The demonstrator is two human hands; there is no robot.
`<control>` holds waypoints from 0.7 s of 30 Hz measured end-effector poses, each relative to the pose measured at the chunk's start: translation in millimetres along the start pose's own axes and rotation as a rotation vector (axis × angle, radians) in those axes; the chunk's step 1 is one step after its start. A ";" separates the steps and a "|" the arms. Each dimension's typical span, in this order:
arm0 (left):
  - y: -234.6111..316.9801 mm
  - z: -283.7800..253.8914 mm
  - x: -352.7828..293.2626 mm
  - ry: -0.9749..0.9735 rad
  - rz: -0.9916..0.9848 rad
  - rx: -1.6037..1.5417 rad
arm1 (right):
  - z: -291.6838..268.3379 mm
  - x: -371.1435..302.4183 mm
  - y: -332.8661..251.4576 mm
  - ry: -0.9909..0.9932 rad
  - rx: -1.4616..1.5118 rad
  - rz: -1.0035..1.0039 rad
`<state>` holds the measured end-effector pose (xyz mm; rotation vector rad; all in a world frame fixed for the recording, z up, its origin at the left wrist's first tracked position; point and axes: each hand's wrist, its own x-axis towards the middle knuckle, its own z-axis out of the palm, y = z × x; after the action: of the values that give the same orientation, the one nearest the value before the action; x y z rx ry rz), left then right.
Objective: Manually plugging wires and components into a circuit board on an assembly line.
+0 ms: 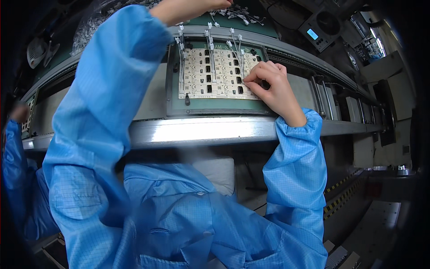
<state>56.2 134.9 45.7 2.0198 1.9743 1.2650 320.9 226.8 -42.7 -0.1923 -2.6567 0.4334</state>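
Observation:
A panel of cream circuit boards [197, 85] with rows of black components lies in a green carrier [201, 106]. Thin wire cables with white connectors [209, 33] run down across the panel in bunches. Over its right side, my right hand [273, 83] has thumb and forefinger pinched where the lower end of a white cable [242, 62] meets the board; the fingertips cover that end. My left hand [190, 9] reaches past the far rail, near a heap of loose cables [239, 15]. The top edge of the picture cuts off most of its fingers.
A metal rail [201, 132] runs along the near side of the conveyor. Far left lies a clear plastic bag [92, 33] of cables. A device with a lit display [312, 34] stands far right. A co-worker's sleeve [13, 152] and hand appear at the left.

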 end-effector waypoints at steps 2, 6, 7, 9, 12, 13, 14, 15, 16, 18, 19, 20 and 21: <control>8.7 -8.0 -18.1 0.002 0.011 -0.111 | -0.3 -1.3 3.5 -0.010 -0.012 -0.007; 13.8 -15.3 -66.6 0.014 0.062 -0.110 | -2.4 1.4 -0.3 -0.004 -0.078 -0.120; 6.9 -9.1 -78.5 0.053 0.169 -0.032 | -2.5 1.2 -0.3 -0.012 -0.090 -0.124; 4.5 -3.7 -100.7 0.079 0.211 0.005 | -3.7 0.3 -1.0 -0.027 -0.104 -0.128; 4.2 -0.3 -116.3 0.110 0.111 -0.056 | -7.7 -1.6 -2.8 -0.033 -0.124 -0.107; 2.6 0.7 -118.3 0.135 0.084 -0.084 | -9.0 -4.4 -2.6 -0.062 -0.135 -0.073; 0.8 3.3 -119.2 0.160 0.098 -0.099 | -10.7 -6.7 -3.3 -0.089 -0.147 -0.040; 1.7 4.0 -119.2 0.171 0.098 -0.096 | -13.1 -7.4 -5.6 -0.090 -0.151 -0.051; 4.0 4.5 -119.3 0.194 0.104 -0.100 | -15.3 -8.2 -8.4 -0.101 -0.184 -0.063; 4.6 12.8 -117.1 0.290 0.161 -0.124 | -22.9 -3.7 -12.5 -0.177 -0.222 -0.032; 7.6 15.2 -118.9 0.299 0.188 -0.103 | -21.7 2.7 -9.2 -0.170 -0.224 -0.033; 7.3 16.6 -120.9 0.312 0.248 0.012 | -19.0 14.8 -0.6 -0.115 -0.218 -0.049; 9.5 21.1 -121.3 0.322 0.314 0.118 | -21.2 25.3 8.4 -0.060 -0.219 -0.055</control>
<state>93.7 40.2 -24.2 2.3883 1.9485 1.6685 308.2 245.6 -17.2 -0.1748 -2.7583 0.1310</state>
